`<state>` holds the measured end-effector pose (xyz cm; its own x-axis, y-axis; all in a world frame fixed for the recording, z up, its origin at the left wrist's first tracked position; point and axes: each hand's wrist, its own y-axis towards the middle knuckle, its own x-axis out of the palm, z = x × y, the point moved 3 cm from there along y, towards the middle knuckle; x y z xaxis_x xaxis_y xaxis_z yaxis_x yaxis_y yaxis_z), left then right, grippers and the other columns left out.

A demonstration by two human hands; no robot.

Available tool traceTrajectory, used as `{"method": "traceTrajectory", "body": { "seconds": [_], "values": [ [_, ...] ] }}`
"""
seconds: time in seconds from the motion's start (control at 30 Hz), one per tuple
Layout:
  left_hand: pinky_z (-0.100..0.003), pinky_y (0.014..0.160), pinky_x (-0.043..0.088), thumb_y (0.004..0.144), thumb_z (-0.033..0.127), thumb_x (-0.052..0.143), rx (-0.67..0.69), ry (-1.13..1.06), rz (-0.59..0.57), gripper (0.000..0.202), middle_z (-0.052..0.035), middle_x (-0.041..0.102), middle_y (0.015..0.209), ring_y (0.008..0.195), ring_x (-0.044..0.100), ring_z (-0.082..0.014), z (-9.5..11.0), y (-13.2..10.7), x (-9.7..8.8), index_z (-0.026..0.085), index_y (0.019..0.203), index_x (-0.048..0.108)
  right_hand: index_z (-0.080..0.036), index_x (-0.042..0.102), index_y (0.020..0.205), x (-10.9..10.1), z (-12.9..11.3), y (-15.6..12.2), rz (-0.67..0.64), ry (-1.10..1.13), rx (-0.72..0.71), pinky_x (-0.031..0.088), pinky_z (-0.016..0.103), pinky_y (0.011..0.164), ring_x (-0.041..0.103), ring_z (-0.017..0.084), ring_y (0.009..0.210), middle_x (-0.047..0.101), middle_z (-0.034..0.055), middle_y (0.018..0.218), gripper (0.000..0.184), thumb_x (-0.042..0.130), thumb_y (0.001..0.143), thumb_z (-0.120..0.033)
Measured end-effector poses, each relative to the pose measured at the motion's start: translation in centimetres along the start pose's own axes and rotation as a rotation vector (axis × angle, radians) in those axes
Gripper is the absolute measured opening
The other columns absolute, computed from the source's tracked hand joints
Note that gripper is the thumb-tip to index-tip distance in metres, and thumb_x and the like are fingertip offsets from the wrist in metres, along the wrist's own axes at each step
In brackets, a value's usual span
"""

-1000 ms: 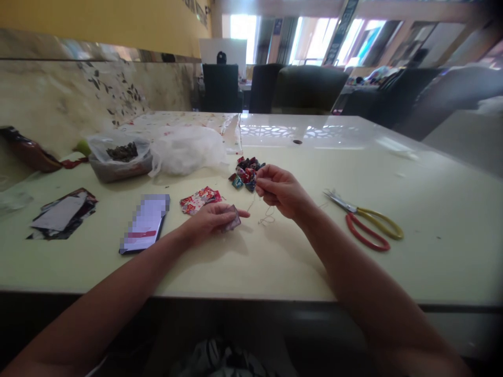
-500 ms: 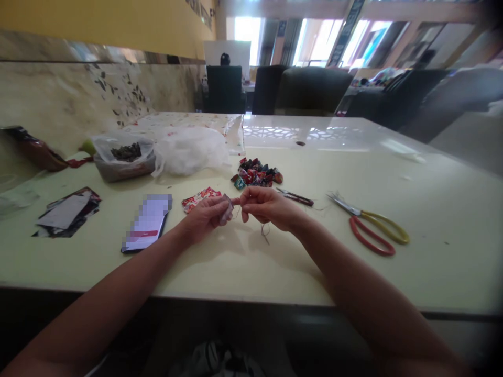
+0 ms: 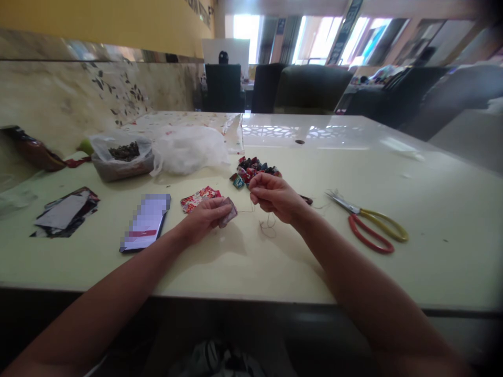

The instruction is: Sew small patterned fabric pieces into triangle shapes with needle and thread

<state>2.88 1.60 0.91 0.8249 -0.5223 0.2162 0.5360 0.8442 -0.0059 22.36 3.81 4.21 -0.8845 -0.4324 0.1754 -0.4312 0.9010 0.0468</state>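
My left hand (image 3: 206, 215) pinches a small folded piece of greyish-pink patterned cloth (image 3: 229, 213) between thumb and fingers, just above the table. From the cloth's edge a thin thread (image 3: 247, 211) runs toward my right hand (image 3: 275, 195), and more thread lies in loops below that hand. My right hand's thumb and fingertips are pressed together, raised a little apart from the cloth; what sits in the pinch is too small to make out. Behind it lies a cluster of folded colourful cloth pieces (image 3: 245, 172). Red floral cloth (image 3: 200, 198) lies behind my left hand.
Red-and-yellow-handled scissors (image 3: 371, 230) lie at right. Small dark snips (image 3: 305, 200) are partly hidden by my right hand. At left are a phone (image 3: 145, 222), stacked cloth scraps (image 3: 65, 212), a bag-lined container (image 3: 123, 165) and a white plastic bag (image 3: 190, 149).
My right hand has moved up and to the right, away from the cloth, and the thread between them now stretches out. My left hand stays nearly in place, holding the cloth.
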Motion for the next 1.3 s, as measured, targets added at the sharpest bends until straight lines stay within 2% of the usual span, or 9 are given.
{"method": "traceTrajectory", "body": {
  "seconds": [0.2,0.37,0.43,0.63,0.77,0.87,1.0,1.13,1.3],
  "values": [
    [-0.022,0.054,0.028,0.081,0.041,0.075,-0.019,0.028,0.094,0.033,0.0033,0.048,0.06,0.057,0.04,-0.0082,0.1,0.0,0.0,0.013,0.099,0.071,-0.019,0.053,0.089,0.5,-0.4,-0.3,-0.021,0.033,-0.034,0.01,0.018,0.041,0.026,0.001,0.042,0.06,-0.0032,0.061,0.027,0.074,0.077,-0.03],
    [-0.023,0.056,0.034,0.082,0.042,0.074,-0.036,0.266,0.001,0.029,-0.0051,0.063,0.088,0.064,0.047,-0.0096,-0.3,-0.3,0.8,0.013,0.08,0.07,-0.019,0.051,0.091,1.5,-0.9,-0.8,-0.073,0.095,-0.084,0.01,0.019,0.041,0.025,0.001,0.041,0.063,-0.0026,0.065,0.029,0.075,0.078,-0.032],
    [-0.023,0.056,0.033,0.084,0.043,0.072,-0.054,0.335,-0.041,0.029,-0.004,0.062,0.083,0.064,0.047,-0.01,-0.5,-0.3,0.9,0.014,0.083,0.07,-0.02,0.051,0.092,1.6,-1.1,-0.9,-0.074,0.112,-0.108,0.01,0.019,0.041,0.024,0.001,0.041,0.062,-0.0032,0.067,0.03,0.075,0.078,-0.033],
    [-0.022,0.052,0.027,0.081,0.046,0.073,-0.086,0.307,0.021,0.034,0.0014,0.053,0.066,0.055,0.041,-0.0081,-0.6,-0.1,0.2,0.013,0.08,0.065,-0.021,0.052,0.091,-0.1,-2.0,-0.7,0.068,0.101,-0.198,0.009,0.021,0.042,0.022,0.001,0.043,0.059,-0.0045,0.067,0.027,0.074,0.077,-0.031],
    [-0.024,0.056,0.028,0.082,0.043,0.073,0.008,0.252,0.047,0.034,0.0015,0.052,0.061,0.057,0.042,-0.0087,0.0,0.0,-0.2,0.014,0.07,0.058,-0.021,0.053,0.088,-2.0,-2.1,-0.4,0.205,0.055,-0.206,0.009,0.023,0.044,0.024,0.003,0.042,0.059,-0.0035,0.066,0.023,0.071,0.075,-0.026],
    [-0.025,0.057,0.028,0.087,0.041,0.068,0.084,0.253,0.04,0.035,0.0018,0.049,0.059,0.058,0.042,-0.0092,0.4,0.0,-0.3,0.015,0.066,0.055,-0.021,0.054,0.084,-3.5,-1.7,0.0,0.322,-0.09,-0.187,0.017,0.023,0.044,0.031,0.005,0.044,0.061,-0.0014,0.066,0.015,0.066,0.075,-0.022],
    [-0.026,0.059,0.03,0.089,0.039,0.067,0.116,0.248,0.046,0.037,0.0019,0.047,0.059,0.059,0.043,-0.0098,0.4,0.1,-0.4,0.016,0.064,0.052,-0.018,0.062,0.074,-4.1,-1.4,0.3,0.479,-0.664,-0.282,0.04,0.029,0.065,0.052,0.014,0.068,0.063,0.0037,0.076,0.004,0.066,0.075,-0.017],
    [-0.025,0.057,0.03,0.086,0.041,0.069,0.083,0.271,0.075,0.033,0.0013,0.051,0.062,0.058,0.042,-0.009,0.3,0.1,-0.5,0.014,0.069,0.059,-0.018,0.071,0.084,-1.6,-0.9,0.2,0.265,-0.913,-0.407,0.043,0.035,0.086,0.059,0.019,0.089,0.067,0.0061,0.094,0.006,0.065,0.084,-0.021],
    [-0.024,0.057,0.032,0.079,0.045,0.074,0.059,0.314,0.119,0.033,-0.0001,0.056,0.066,0.06,0.045,-0.0097,0.3,0.0,-0.4,0.013,0.077,0.066,-0.017,0.069,0.086,1.5,0.6,-0.2,0.018,-0.97,-0.452,0.043,0.032,0.083,0.059,0.019,0.091,0.067,0.0079,0.094,0.01,0.06,0.09,-0.019]
  ]
}}
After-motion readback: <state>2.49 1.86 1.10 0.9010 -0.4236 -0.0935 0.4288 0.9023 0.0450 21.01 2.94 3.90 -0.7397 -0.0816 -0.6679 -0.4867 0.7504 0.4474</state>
